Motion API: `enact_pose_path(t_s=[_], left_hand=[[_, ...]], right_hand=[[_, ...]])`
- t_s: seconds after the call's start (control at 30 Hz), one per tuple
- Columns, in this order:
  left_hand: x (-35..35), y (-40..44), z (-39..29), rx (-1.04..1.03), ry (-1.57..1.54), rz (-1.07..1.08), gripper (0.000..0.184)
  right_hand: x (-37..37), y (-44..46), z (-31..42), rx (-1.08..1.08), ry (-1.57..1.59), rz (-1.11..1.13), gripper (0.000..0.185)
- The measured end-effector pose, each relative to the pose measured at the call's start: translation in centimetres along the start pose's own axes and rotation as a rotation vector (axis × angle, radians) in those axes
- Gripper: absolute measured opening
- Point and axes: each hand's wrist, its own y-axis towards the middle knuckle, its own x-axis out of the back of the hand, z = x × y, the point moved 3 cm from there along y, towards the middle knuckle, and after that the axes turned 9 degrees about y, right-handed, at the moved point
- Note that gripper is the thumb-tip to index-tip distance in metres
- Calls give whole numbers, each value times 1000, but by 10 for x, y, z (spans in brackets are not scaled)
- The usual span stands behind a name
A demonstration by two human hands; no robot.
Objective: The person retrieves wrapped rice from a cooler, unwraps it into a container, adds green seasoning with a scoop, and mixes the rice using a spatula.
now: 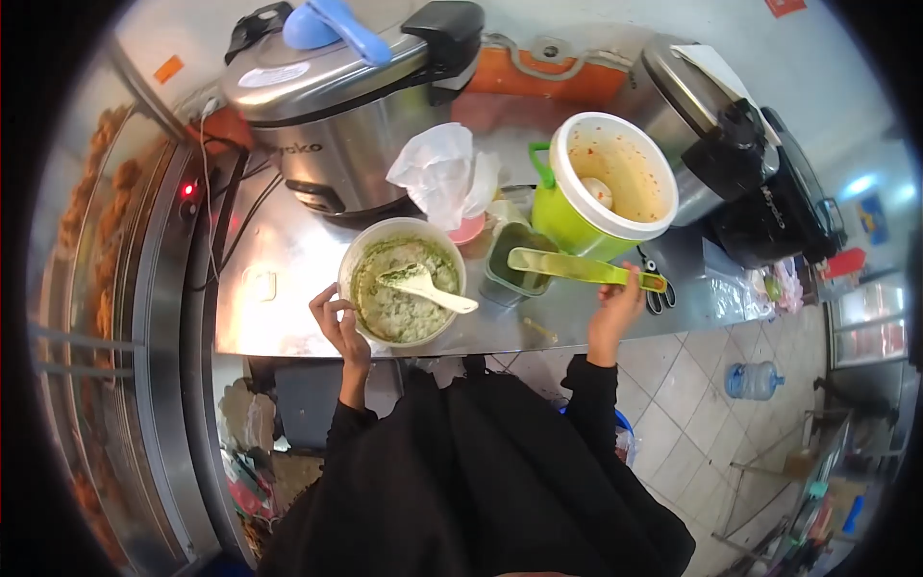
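Note:
My left hand (336, 327) grips the left side of a round whitish tub (348, 252) at the steel counter's front edge. Inside it lies a pale green, crumbly or mushy food, with a white rice paddle (423, 286) resting on top. My right hand (616, 306) has its fingers closed around one end of a long lime-green plastic utensil (586, 269), whose exact kind I cannot make out. Its other end sits over a grey-green square container (500, 279). Behind the utensil stands a green and white bucket (588, 216), tilted toward me, with reddish bits on its inner wall.
A large steel rice cooker (336, 159) bears a blue scoop (336, 29). Crumpled white plastic (433, 173) lies behind the tub. At right are another cooker (663, 106), scissors (660, 293) and a black appliance (769, 221). A water bottle (755, 381) lies on the tiled floor.

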Motion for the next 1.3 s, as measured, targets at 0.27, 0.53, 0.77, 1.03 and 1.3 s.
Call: enact_pose_path(t_s=[0.27,0.53,0.77,1.03,1.3], left_hand=[[2,-11,-4,35,70,-7,17],[2,-10,-7,22,118,6,21],[0,-13,-3,35,47,14,20],[-6,-10,0,25,-80,8,39],[-7,0,-8,44,-158,45,50]], right_hand=[[-23,-34,28,-170,369,111,24],[-74,-90,25,22,175,535,19],[-87,-101,15,142,117,590,19],[-81,-94,19,176,89,615,19],[-64,-58,21,-111,235,201,23]])
